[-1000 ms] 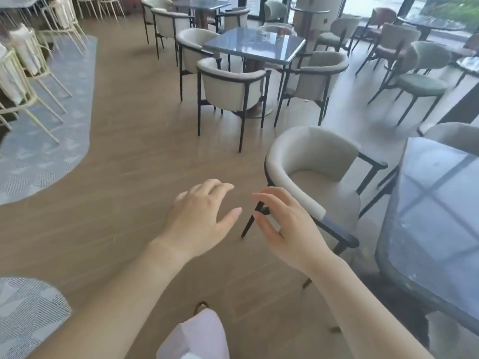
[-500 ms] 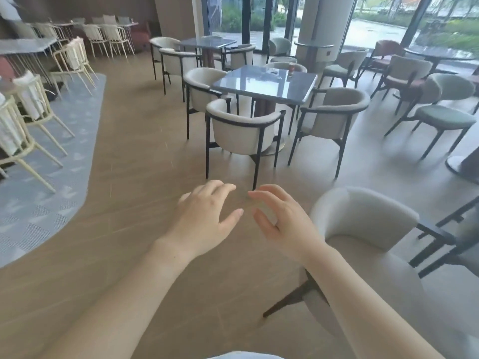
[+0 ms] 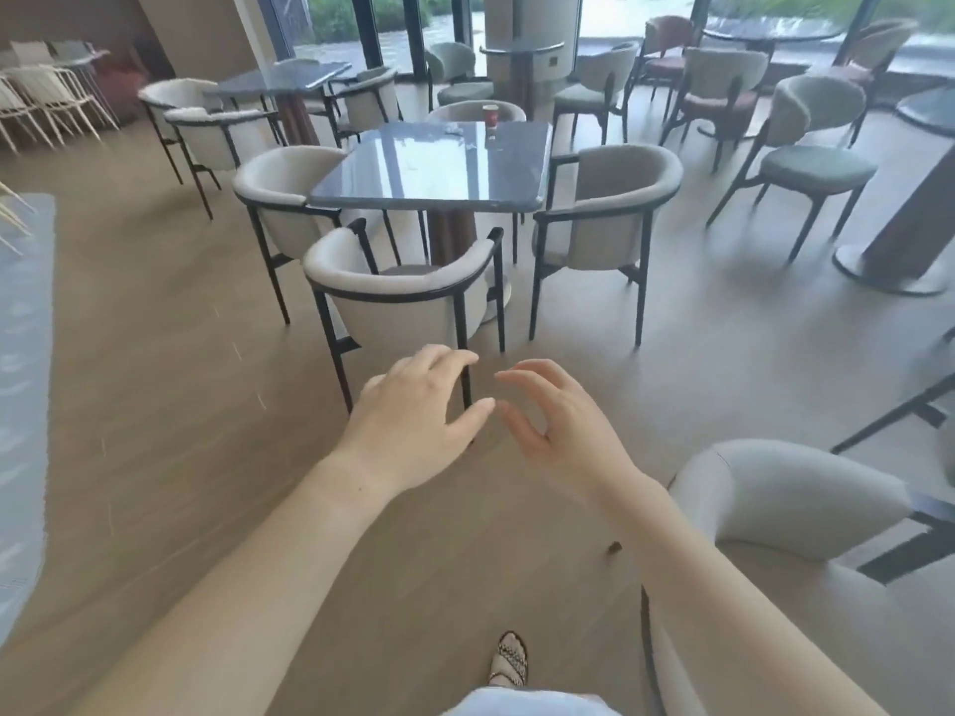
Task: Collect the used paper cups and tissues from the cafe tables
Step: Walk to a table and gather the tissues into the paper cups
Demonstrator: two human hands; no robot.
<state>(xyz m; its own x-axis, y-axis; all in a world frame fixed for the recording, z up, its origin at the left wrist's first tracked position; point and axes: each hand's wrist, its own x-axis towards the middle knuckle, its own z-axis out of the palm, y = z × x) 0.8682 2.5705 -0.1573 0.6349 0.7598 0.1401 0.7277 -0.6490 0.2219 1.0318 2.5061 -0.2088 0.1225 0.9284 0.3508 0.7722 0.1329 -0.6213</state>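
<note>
A: From the head view, what has changed for us?

B: Half a second ago the square surface [image 3: 434, 165] sat farther up the frame with only a small dark speck at its far edge. Now we are closer and higher, and that speck reads as a red paper cup [image 3: 490, 117] standing upright near the far right corner. The glass-topped table that filled our right side a second ago is out of frame; only a cream chair [image 3: 785, 501] remains at our right elbow.

A: So what does that mean for the job?

B: We judge that we are in transit, walking toward the next table that needs clearing. Nothing is collected yet.

A: And our hands?

B: Our left hand [image 3: 413, 416] is spread, palm down, fingers loosely curved, holding nothing. Our right hand [image 3: 560, 426] is also spread and empty, thumb and fingers apart, just beside the left. Both hang over the floor, well short of the cup, with a chair back [image 3: 398, 273] between us and the surface.

A: Counts?

B: One cup. Possibly one tissue [image 3: 455, 129]: there is a pale smudge left of the cup, but it is too small and blurred to be sure. Four chairs ring that surface. Two hands, both free, and one sandalled foot [image 3: 509, 658] below.

A: Any more cups elsewhere?

B: None that we can make out on the other tables.
</note>
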